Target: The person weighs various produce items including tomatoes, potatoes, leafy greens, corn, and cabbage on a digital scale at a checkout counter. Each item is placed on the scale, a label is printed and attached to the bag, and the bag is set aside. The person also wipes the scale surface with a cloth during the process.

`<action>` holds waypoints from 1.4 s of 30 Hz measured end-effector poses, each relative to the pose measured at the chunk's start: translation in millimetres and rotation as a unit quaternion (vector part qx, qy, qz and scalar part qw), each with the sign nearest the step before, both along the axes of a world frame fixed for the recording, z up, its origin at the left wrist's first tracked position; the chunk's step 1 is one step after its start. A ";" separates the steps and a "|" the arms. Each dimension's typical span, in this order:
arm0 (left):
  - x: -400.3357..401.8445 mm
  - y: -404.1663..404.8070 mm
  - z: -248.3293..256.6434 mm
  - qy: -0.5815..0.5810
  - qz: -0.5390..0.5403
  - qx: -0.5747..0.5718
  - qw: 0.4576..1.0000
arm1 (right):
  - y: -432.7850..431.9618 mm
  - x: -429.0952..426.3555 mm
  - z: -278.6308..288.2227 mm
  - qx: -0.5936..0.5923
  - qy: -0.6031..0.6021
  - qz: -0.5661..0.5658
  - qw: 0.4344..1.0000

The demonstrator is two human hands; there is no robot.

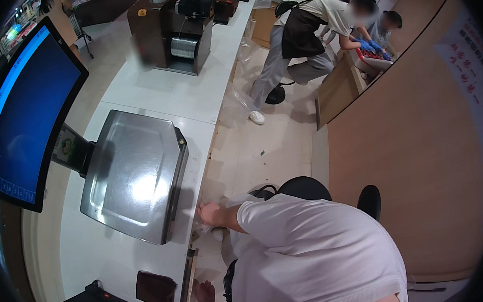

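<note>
My right hand [209,213] reaches past the counter edge, beside the weighing scale [127,160]. Its fingers are bent among thin clear plastic; whether they grip it is not clear. Lower down, my left hand [204,291] is by the open-looking edge [187,283] under the counter, fingers curled, their grasp unclear. The steel pan of the scale holds nothing. A dark brown folded cloth or pouch [156,289] lies on the white counter [105,255] to the left of my left hand.
A lit monitor [30,112] rises behind the scale. Further along the counter stands a brown machine with a wire-like spool [184,47]. A person in an apron [306,26] bends over a red-rimmed tub [372,57] with a co-worker. Black stool seats [304,188] stand near me. A wood-toned partition [396,173] is right.
</note>
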State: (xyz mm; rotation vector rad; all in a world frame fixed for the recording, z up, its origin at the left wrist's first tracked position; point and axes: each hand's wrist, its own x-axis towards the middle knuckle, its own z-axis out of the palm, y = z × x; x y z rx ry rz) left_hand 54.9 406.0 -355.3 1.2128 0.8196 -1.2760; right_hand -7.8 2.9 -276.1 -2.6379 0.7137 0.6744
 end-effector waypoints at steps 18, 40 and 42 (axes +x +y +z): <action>38.7 -0.2 -68.8 -0.076 0.023 0.005 0.997 | -4.2 31.8 -54.9 -0.002 0.063 -0.028 0.998; 41.1 -27.1 -51.3 -0.241 -0.753 0.214 0.574 | 10.9 -10.1 -71.1 -0.054 0.057 0.112 0.991; 16.3 -14.8 -91.2 -0.250 -0.731 0.217 0.597 | -0.2 -4.4 -89.0 -0.026 0.074 0.125 0.989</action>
